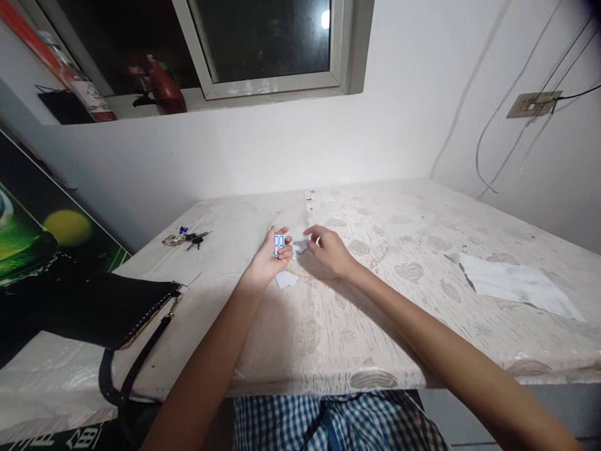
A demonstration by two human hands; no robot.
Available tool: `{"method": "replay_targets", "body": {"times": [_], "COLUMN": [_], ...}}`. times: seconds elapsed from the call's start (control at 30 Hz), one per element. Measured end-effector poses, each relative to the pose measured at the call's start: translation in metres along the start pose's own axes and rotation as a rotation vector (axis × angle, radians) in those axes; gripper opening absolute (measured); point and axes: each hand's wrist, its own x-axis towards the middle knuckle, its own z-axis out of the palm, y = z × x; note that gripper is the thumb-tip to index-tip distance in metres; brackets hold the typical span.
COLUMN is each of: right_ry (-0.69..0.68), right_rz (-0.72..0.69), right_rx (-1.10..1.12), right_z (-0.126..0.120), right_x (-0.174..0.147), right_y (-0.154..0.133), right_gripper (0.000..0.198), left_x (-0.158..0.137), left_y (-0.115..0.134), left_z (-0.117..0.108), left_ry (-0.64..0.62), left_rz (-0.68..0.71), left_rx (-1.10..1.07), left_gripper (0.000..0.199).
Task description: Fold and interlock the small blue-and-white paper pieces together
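A: What did the left hand hold at frame centre?

B: It was closed around one small blue-and-white card stack, gripped upright between thumb and fingers, face toward the camera. That grip likely kept the printed side readable.

A: And the right hand?

B: It sat just beside the left, fingers curled and pinching a small white piece at the fingertips. What that piece was could not be determined.

A: Anything loose below the hands?

B: One white paper scrap lay flat on the tabletop, just below the left wrist.

A: Count the remaining items.

B: One bunch of keys at centre left, well apart from the hands; one black handbag at lower left, its strap hanging over the tabletop edge; one crumpled white sheet at right. On the window ledge, upper left of the frame, stood one red bottle.

A: Why that layout?

B: Judged from placement, the middle was kept free for handling, with belongings pushed outward.
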Motion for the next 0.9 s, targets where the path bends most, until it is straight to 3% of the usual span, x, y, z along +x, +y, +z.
{"method": "replay_targets", "body": {"times": [0.1, 0.2, 0.47, 0.6, 0.73, 0.9], "right_ry": [-0.26, -0.375, -0.374, -0.339, -0.299, -0.328], "right_rz": [-0.176, -0.357, -0.486, -0.439, -0.378, -0.392], "right_rx": [-0.067, -0.21, -0.351, -0.421, -0.519, -0.596], "right_z": [0.008, 0.018, 0.035, 0.045, 0.054, 0.054], "right_x": [-0.01, -0.02, -0.03, -0.034, -0.037, -0.039], "right_y": [-0.006, -0.015, -0.022, -0.026, -0.034, -0.043], "right_gripper": [0.02, 0.024, 0.023, 0.03, 0.024, 0.024], "left_x": [-0.002, -0.002, 0.0, 0.001, 0.004, 0.004], "left_y": [0.015, 0.021, 0.019, 0.019, 0.019, 0.02], "left_z": [-0.004, -0.007, -0.008, -0.009, -0.012, -0.012], "left_ry": [0.069, 0.101, 0.104, 0.088, 0.097, 0.12], "left_rz": [0.09, 0.114, 0.1, 0.093, 0.079, 0.073], "left_rx": [-0.07, -0.122, -0.117, -0.11, -0.106, -0.124], "left_gripper": [0.023, 0.025, 0.028, 0.026, 0.026, 0.027]}}
